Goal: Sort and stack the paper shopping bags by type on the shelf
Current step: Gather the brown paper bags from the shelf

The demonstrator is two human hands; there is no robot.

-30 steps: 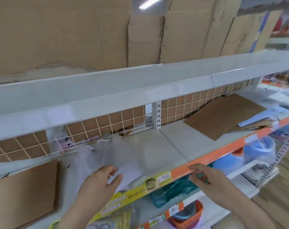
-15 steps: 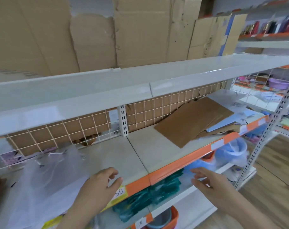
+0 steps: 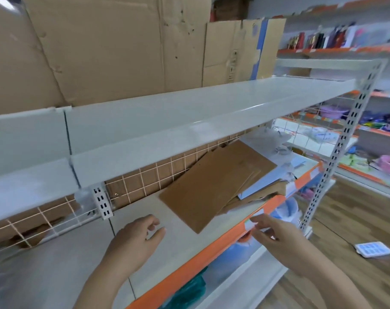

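Lying flat on the middle shelf (image 3: 145, 210), toward its right end: a stack of brown paper bags (image 3: 214, 186), long axis running diagonally, one short end reaching up toward the wire grid back (image 3: 145, 181), the nearest corner pointing down toward the orange front edge (image 3: 200, 257) and stopping just short of it. Peeking out from under the stack's right side — a pale blue bag (image 3: 267, 181) and more crumpled brown paper, fanned loosely toward the shelf's front right corner. Further right, near the back right corner, lying in a heap: something clear or white, too blurred to tell.

Hovering over the bare shelf surface just left of the stack's near corner: left hand (image 3: 134, 239), fingers loosely curled, gripping nothing, not touching the bags. Reaching in at the front edge: right hand (image 3: 278, 237), fingers extended and relaxed, fingertips (image 3: 254, 219) at a small white price label (image 3: 251, 224) on the orange strip; whether pinching the label or only brushing it, cannot tell.

Standing behind the upper shelf (image 3: 189, 112): flattened cardboard sheets (image 3: 122, 45). Lying on the wooden floor (image 3: 356, 219) at right: a small blue-and-white pack (image 3: 372, 249).
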